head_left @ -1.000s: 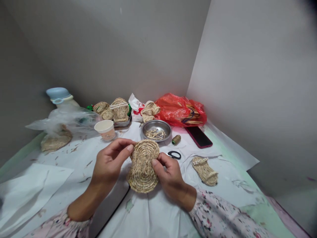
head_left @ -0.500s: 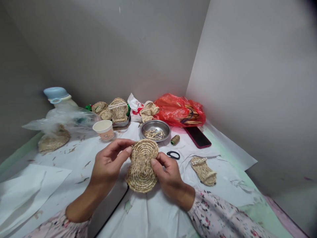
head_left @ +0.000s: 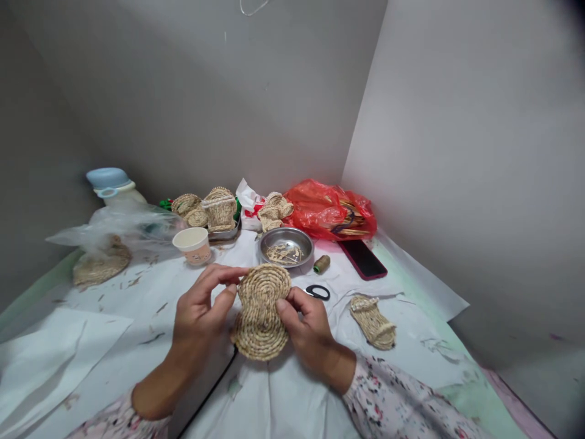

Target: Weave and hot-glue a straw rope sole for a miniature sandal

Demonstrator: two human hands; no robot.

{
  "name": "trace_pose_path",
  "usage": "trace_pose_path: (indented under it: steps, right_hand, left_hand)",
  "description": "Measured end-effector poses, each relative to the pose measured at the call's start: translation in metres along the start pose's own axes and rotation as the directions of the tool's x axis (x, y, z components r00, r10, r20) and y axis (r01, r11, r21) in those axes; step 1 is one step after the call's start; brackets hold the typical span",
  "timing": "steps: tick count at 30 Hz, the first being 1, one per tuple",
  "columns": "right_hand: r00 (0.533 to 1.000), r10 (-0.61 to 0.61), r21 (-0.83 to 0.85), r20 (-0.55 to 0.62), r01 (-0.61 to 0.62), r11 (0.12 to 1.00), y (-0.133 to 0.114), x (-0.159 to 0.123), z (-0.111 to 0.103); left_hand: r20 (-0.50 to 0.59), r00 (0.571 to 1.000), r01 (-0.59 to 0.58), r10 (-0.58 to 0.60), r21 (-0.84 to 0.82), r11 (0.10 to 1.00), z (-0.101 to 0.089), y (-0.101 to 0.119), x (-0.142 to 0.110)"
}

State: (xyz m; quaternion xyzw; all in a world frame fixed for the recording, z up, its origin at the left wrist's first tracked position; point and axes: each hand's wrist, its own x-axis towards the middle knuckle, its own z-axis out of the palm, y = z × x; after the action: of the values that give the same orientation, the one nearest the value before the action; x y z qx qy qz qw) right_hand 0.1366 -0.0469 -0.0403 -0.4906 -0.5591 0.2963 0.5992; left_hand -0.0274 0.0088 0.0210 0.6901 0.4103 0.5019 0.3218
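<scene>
Both my hands hold a woven straw sandal sole (head_left: 260, 312), a coiled, figure-eight-shaped piece standing nearly upright above the white paper. My left hand (head_left: 201, 311) grips its left edge, with the fingertips curled over the upper part. My right hand (head_left: 308, 329) pinches its right side at the narrow waist, thumb on the front face. Part of the sole's back is hidden behind my fingers. Just beyond my right hand lie black-handled scissors (head_left: 318, 292).
Beyond my hands stand a steel bowl (head_left: 286, 247) of straw bits, a thread spool (head_left: 322, 264), a paper cup (head_left: 192, 246) and a phone (head_left: 362, 259). Woven sandals (head_left: 219, 209) sit at the back, another (head_left: 372, 322) lies right, near a red plastic bag (head_left: 329, 210). Walls close off the back and right.
My hands have turned the sole slightly and shifted their grip, with my left fingers higher on its edge. The whole view has moved a little, so the objects on the table sit lower in the picture.
</scene>
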Motion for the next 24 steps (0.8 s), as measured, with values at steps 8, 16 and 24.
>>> trace_pose_path:
  steps: [8, 16, 24]
  right_hand:
    - [1.0, 0.003, -0.013, 0.011, -0.002, 1.0, 0.003, -0.0004, 0.0015]
    - [1.0, 0.003, 0.013, 0.023, -0.003, 1.0, 0.002, 0.0001, 0.0027]
    - [0.999, 0.024, 0.017, 0.031, -0.024, 1.0, 0.0021, -0.0016, 0.001]
  left_hand:
    - [-0.022, 0.999, -0.04, 0.042, 0.096, 0.995, 0.001, -0.0013, -0.0015]
    - [-0.027, 0.998, -0.057, 0.061, 0.131, 0.99, 0.0019, 0.0029, -0.0053]
    - [-0.016, 0.998, -0.061, 0.064, 0.119, 0.991, 0.0025, 0.0028, -0.0044]
